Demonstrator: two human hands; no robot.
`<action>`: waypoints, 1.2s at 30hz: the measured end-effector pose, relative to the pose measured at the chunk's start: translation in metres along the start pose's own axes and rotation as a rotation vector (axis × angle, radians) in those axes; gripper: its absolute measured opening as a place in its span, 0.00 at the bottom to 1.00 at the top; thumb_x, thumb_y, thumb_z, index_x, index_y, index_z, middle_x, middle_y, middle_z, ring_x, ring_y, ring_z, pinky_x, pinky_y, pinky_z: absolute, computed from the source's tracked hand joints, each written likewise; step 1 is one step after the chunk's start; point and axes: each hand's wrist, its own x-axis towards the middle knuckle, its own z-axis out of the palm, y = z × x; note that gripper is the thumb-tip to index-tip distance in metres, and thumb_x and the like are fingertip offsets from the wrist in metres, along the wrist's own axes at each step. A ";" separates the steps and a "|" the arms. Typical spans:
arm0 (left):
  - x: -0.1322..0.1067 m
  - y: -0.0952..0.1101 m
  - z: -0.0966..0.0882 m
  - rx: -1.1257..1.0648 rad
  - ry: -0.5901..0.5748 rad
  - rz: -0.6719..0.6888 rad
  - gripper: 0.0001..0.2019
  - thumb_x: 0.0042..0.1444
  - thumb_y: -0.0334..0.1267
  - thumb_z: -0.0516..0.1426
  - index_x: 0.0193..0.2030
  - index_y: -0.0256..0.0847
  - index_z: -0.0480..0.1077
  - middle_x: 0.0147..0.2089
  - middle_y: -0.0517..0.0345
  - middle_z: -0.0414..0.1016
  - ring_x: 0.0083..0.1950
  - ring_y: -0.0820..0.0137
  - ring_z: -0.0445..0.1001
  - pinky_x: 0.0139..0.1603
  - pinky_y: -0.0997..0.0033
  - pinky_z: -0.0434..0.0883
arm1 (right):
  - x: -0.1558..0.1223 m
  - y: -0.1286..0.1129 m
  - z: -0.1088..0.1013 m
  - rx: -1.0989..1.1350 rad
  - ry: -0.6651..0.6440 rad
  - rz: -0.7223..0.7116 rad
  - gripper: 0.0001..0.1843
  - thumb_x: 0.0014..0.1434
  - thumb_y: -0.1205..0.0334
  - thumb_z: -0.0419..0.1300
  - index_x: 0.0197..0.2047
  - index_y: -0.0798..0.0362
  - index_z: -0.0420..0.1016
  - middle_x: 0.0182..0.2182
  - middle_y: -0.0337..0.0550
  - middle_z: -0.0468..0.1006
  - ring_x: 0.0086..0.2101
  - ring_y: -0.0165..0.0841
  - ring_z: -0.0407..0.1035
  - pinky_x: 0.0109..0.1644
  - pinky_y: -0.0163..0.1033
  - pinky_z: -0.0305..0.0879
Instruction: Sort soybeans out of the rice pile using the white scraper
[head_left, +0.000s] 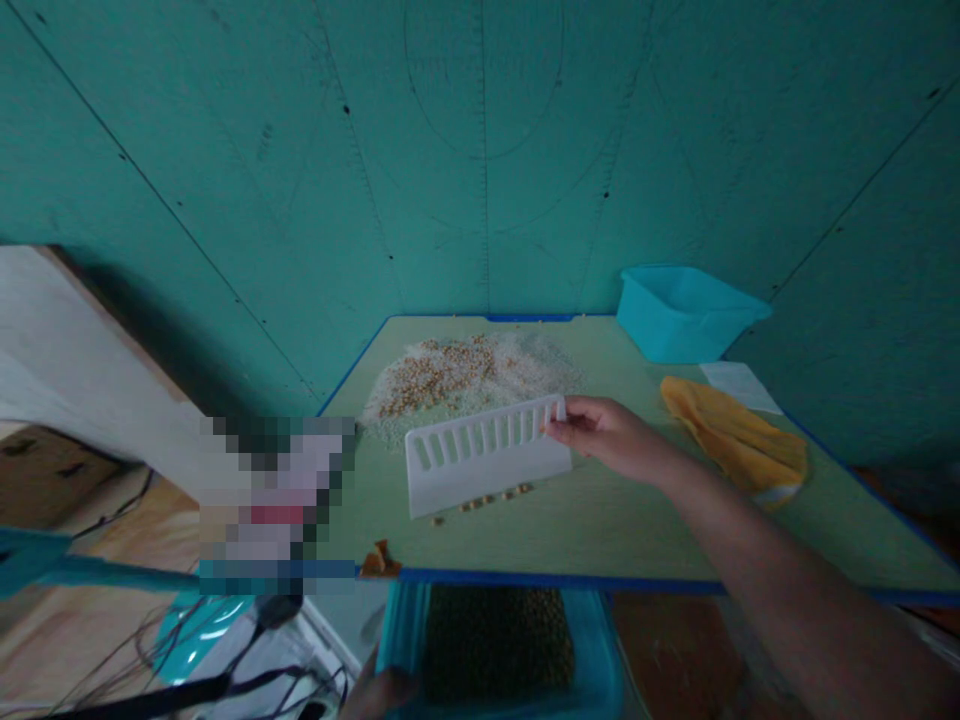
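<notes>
My right hand pinches the right end of a white slotted plastic scraper, which stands on its long edge on the pale green table. Behind the scraper lies a spread heap of white rice mixed with tan beans. A few loose beans lie in front of the scraper. My left hand shows only partly at the bottom edge, its fingers against the corner of a teal container held below the table's front edge; the container holds dark grain.
A teal tub stands at the table's back right, with a yellow cloth and a white sheet near it. Small orange scraps lie at the front edge. Cables and a teal object lie on the floor to the left.
</notes>
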 end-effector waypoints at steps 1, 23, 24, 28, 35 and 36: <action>0.003 0.000 -0.002 0.015 -0.012 -0.015 0.10 0.32 0.28 0.63 0.11 0.44 0.68 0.13 0.65 0.66 0.20 0.71 0.61 0.30 0.67 0.66 | 0.000 -0.001 0.000 0.008 0.007 0.007 0.13 0.52 0.53 0.58 0.34 0.54 0.72 0.27 0.39 0.70 0.27 0.28 0.62 0.29 0.33 0.57; -0.007 0.008 0.016 -0.141 0.059 -0.054 0.14 0.35 0.26 0.61 0.31 0.44 0.76 0.12 0.65 0.67 0.17 0.67 0.66 0.24 0.64 0.65 | 0.004 0.000 -0.007 0.099 -0.063 0.080 0.10 0.53 0.61 0.57 0.38 0.52 0.60 0.25 0.33 0.65 0.17 0.20 0.52 0.19 0.31 0.44; -0.008 0.008 0.017 -0.152 0.068 -0.045 0.14 0.35 0.25 0.61 0.31 0.43 0.76 0.13 0.64 0.68 0.17 0.67 0.66 0.24 0.65 0.65 | 0.004 -0.001 -0.007 0.104 -0.062 0.084 0.10 0.52 0.61 0.57 0.38 0.52 0.60 0.24 0.32 0.65 0.17 0.20 0.52 0.19 0.31 0.44; -0.010 0.009 0.018 -0.174 0.096 -0.021 0.10 0.33 0.23 0.61 0.21 0.44 0.74 0.14 0.64 0.70 0.18 0.68 0.65 0.24 0.67 0.65 | 0.002 -0.008 -0.007 0.137 -0.047 0.093 0.10 0.50 0.62 0.59 0.35 0.52 0.62 0.25 0.33 0.65 0.20 0.21 0.54 0.21 0.31 0.48; -0.006 0.008 0.015 -0.169 0.115 -0.054 0.14 0.29 0.20 0.62 0.09 0.43 0.67 0.10 0.65 0.68 0.15 0.74 0.62 0.22 0.71 0.64 | 0.002 -0.008 -0.009 0.086 -0.014 0.093 0.14 0.54 0.50 0.54 0.30 0.53 0.64 0.24 0.35 0.66 0.21 0.23 0.56 0.23 0.31 0.52; -0.004 0.009 0.014 -0.168 0.112 -0.067 0.13 0.29 0.20 0.62 0.10 0.43 0.67 0.10 0.65 0.69 0.15 0.74 0.62 0.22 0.71 0.64 | 0.002 -0.008 -0.009 0.071 -0.020 0.096 0.15 0.54 0.49 0.54 0.30 0.53 0.64 0.23 0.35 0.67 0.21 0.23 0.57 0.23 0.31 0.53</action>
